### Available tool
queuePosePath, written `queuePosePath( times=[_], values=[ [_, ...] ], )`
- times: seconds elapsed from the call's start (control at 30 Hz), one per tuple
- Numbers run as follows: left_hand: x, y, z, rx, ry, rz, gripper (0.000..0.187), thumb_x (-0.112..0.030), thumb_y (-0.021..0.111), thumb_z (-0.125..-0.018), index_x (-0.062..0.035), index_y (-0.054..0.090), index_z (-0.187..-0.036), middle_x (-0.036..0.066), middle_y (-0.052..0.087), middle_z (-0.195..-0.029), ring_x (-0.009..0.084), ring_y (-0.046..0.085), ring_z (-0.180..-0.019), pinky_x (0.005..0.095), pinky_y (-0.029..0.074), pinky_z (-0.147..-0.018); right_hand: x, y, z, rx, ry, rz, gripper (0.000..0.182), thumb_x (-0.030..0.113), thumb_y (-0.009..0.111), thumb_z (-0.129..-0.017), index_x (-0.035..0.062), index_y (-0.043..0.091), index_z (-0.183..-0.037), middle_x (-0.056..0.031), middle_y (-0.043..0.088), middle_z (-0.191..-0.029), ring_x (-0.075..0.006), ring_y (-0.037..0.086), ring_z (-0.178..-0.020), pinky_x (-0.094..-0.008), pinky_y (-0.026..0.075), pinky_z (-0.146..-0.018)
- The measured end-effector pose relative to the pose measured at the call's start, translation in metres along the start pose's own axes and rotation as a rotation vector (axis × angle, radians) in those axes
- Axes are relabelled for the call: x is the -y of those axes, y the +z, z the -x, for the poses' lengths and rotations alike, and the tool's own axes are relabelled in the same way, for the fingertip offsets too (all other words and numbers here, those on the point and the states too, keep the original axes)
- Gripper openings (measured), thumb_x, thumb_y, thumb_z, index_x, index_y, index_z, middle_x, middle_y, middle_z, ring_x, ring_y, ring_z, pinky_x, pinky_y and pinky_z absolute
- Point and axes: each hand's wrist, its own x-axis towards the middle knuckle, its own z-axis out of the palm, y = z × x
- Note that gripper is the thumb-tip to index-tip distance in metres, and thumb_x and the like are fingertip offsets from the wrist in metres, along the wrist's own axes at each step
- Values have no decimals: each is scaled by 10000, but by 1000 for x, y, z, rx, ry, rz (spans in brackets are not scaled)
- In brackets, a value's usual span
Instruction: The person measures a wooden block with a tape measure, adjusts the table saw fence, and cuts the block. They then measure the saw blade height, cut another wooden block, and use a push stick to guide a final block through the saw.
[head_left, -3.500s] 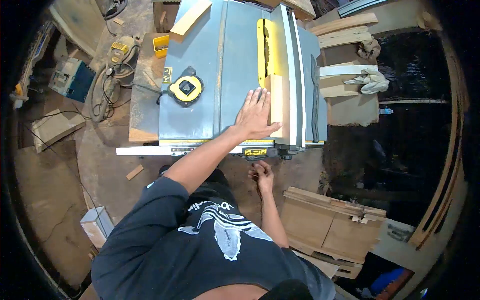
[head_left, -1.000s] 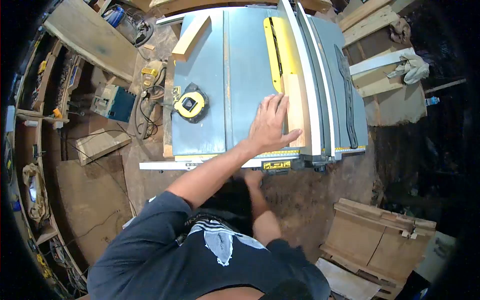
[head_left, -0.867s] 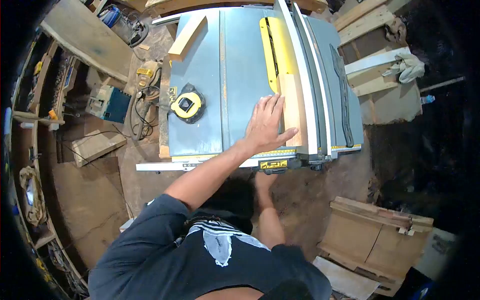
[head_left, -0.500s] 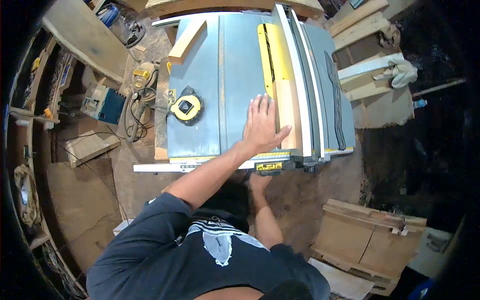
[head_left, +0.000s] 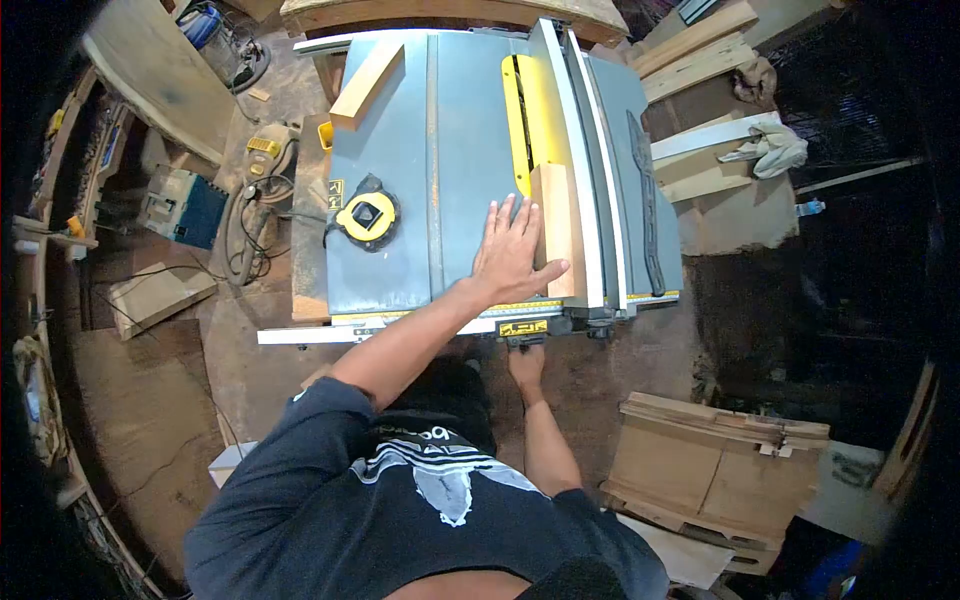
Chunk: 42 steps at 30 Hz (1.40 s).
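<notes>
My left hand (head_left: 515, 252) lies open on the grey table saw (head_left: 385, 170), fingers stretched towards the blade slot. Its thumb reaches over the near end of a wooden block (head_left: 562, 235) that lies along the saw's fence (head_left: 572, 130). The block's far end is beside the near end of the yellow throat plate (head_left: 543, 110). Below the saw's front rail is my right hand (head_left: 525, 364), its fingers hidden beneath the edge. A yellow and black tape measure (head_left: 367, 214) rests on the saw top, left of my left hand.
A wood offcut (head_left: 367, 88) lies at the saw's far left. On the floor to the left are a corded power tool (head_left: 265, 155) and a teal tool case (head_left: 183, 206). Boards (head_left: 700, 70) and a cloth glove (head_left: 775, 148) are at right, with a wooden panel (head_left: 715, 470) below.
The view has shifted slightly, so the saw appears further left. My left hand remains beside the block. More of my right hand shows below the front rail.
</notes>
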Motion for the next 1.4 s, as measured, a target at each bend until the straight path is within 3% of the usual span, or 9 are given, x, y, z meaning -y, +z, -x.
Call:
queuePosePath(
  times=[0.07,0.2,0.47,0.67,0.73,1.0,1.07,1.17,1.4],
  values=[
    [2,4,2,-59,21,96,962,-658,474,-934,95,300,-1508,330,310,-1542,451,210,-1488,570,91,-1231,12,-32,18,16,99,-148,194,71,611,-951,-21,645,-1119,-48,643,-843,-121,569,-691,-302,487,-631],
    [-5,-2,4,-219,-20,361,828,-398,709,-866,24,370,-1493,295,429,-1425,445,400,-1365,538,268,-1190,37,-78,40,-48,181,-264,237,113,655,-948,-31,649,-1137,-50,648,-832,-119,584,-702,-292,488,-625],
    [-33,-9,24,-351,-273,955,864,-166,761,-781,41,332,-1503,229,522,-1284,334,574,-1165,417,502,-988,218,-262,49,-311,-74,-102,258,161,691,-955,9,679,-1163,-95,724,-1043,-181,658,-998,-340,515,-929],
    [-30,-54,62,-539,-53,698,836,-78,765,-687,37,396,-1428,218,565,-1246,315,641,-1057,408,538,-899,417,-377,100,-247,-1300,-162,588,487,500,-999,-40,527,-1259,-198,601,-1017,-295,591,-872,-439,538,-721],
    [-30,-66,68,-633,40,645,752,-26,746,-712,21,415,-1386,218,525,-1333,299,585,-1180,409,498,-994,457,-390,117,-123,-1581,-257,445,491,463,-1028,127,517,-1278,-83,545,-984,-224,518,-883,-374,496,-693],
    [-5,-71,79,-850,295,530,801,54,772,-689,-17,370,-1379,267,510,-1330,349,614,-1145,421,523,-941,482,-425,96,254,-1957,12,303,420,333,-1084,300,511,-1298,153,538,-973,-93,503,-801,-304,469,-672],
    [-5,-71,80,-867,319,544,800,58,772,-696,-19,362,-1378,276,508,-1328,351,620,-1139,417,526,-930,460,-413,96,266,-1270,717,140,236,494,-964,163,612,-982,34,592,-800,-178,575,-779,-373,482,-698],
    [-1,-71,77,-933,328,532,785,36,776,-715,5,361,-1381,261,513,-1313,346,621,-1127,415,526,-918,389,-289,46,-195,-981,-229,179,46,569,-966,-26,664,-1100,-120,700,-835,-185,621,-671,-337,512,-598],
    [-18,-90,47,-792,389,333,684,-26,809,-679,-66,473,-1274,122,546,-1183,342,502,-1116,445,390,-983,289,-270,10,158,-562,-699,538,55,745,-868,-61,528,-1347,-254,677,-1186,-244,699,-990,-351,575,-853]
  ],
)
